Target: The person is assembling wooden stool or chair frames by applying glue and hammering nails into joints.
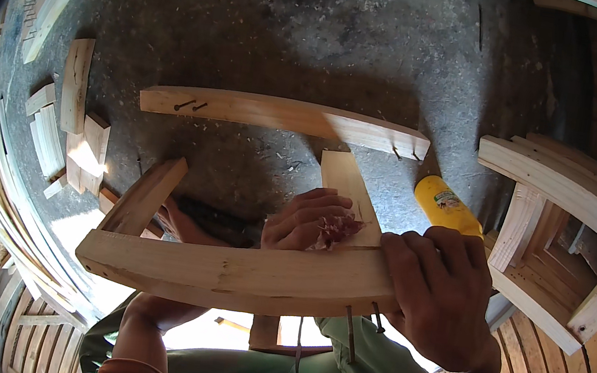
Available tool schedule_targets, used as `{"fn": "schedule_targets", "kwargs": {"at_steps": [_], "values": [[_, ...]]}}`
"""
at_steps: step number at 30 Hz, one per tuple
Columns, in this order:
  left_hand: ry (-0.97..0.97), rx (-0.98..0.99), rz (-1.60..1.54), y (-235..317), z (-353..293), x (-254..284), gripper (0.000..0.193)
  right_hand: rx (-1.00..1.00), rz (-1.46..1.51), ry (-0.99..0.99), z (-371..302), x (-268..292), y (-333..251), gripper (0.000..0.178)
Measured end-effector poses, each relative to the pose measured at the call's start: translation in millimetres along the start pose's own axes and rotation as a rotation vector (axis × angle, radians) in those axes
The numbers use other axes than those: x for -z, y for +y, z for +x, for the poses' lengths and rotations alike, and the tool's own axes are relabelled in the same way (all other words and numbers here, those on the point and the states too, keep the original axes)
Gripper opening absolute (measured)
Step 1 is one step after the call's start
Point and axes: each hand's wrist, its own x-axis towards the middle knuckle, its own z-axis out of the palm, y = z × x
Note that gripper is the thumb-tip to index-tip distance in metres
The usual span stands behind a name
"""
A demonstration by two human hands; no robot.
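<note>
A pale wooden frame stands before me, made of a long front board (pixel 233 269) with shorter pieces joined at its left (pixel 146 197) and right (pixel 348 186). My right hand (pixel 440 290) is wrapped over the right end of the front board. Just left of it, two nails (pixel 363 325) stick out below that board. My left forearm passes behind the front board. Beyond it, my left hand (pixel 301 219) has curled fingers closed on a crumpled reddish-and-white rag (pixel 338 232), held against the right-hand piece. The board hides part of the left wrist.
Farther off on the grey floor lies a loose board (pixel 286 114) with nails at both ends. A yellow bottle (pixel 448 206) is beyond my right hand. Another wooden frame (pixel 564 193) stands at the right. Wood offcuts (pixel 76 86) and long strips (pixel 29 202) lie at the left.
</note>
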Motion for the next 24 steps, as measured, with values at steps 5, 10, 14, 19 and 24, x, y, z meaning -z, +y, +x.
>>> {"fn": "schedule_targets", "kwargs": {"at_steps": [5, 10, 14, 19, 24], "values": [[0.021, 0.029, -0.129, -7, -3, -3, 0.045, -0.007, -0.016, -0.034, 2, 0, 3, 0.059], [0.117, -0.169, 0.084, -4, 14, -4, 0.032, -0.015, -0.014, -0.040, 8, 6, 0, 0.064], [0.038, -0.156, 0.028, -12, 8, -4, 0.028, -0.046, -0.018, -0.073, 8, 5, 0, 0.061], [0.002, -0.138, 0.078, -5, 9, 2, 0.029, -0.032, -0.036, -0.047, 8, 5, -2, 0.059], [-0.026, -0.145, 0.074, -8, 10, 5, 0.030, -0.026, -0.048, -0.060, 10, 4, -1, 0.058]]}}
